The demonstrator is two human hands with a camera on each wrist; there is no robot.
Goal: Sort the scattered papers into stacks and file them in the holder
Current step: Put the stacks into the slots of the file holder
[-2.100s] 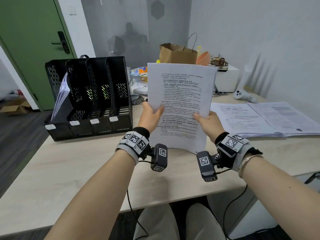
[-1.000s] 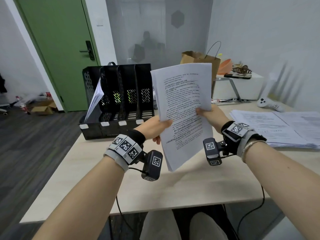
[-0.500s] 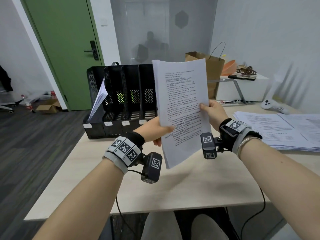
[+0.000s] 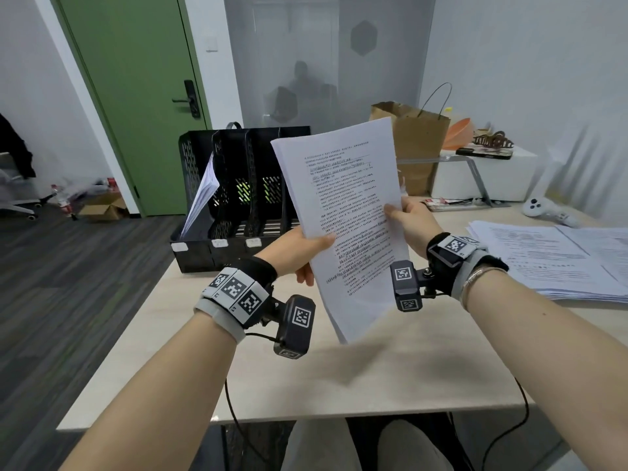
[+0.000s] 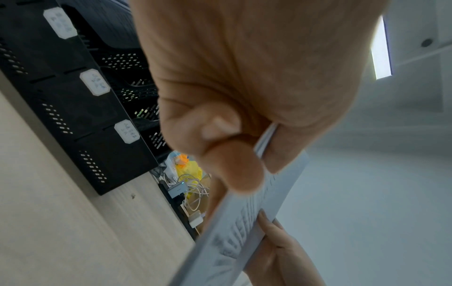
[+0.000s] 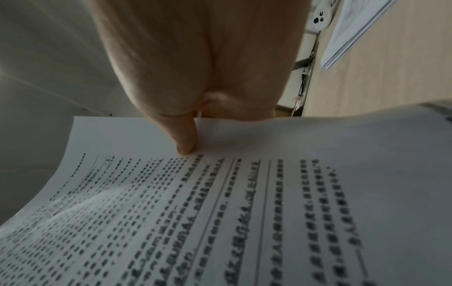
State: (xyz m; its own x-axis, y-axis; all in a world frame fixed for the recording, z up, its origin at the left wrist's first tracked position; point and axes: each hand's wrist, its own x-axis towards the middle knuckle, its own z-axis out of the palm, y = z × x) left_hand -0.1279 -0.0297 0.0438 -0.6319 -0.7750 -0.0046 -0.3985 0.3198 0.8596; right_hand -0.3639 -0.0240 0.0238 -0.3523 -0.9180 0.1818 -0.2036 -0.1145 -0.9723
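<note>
Papers in a printed sheaf are held up above the desk, tilted with the top leaning left, between both hands and in front of the black file holder. The left hand grips the sheaf's left edge low down, thumb curled over the printed face and fingers folded behind; the left wrist view shows the edge of the sheaf wedged between thumb and curled fingers. The right hand pinches the right edge higher up, thumb on the front and fingers behind, and the right wrist view shows its thumb pressed onto the page margin just above the text. The holder stands on the desk's far left corner, with a slanting bundle of filed sheets in its leftmost slot. More papers lie flat in spread stacks on the desk, right of the right wrist.
</note>
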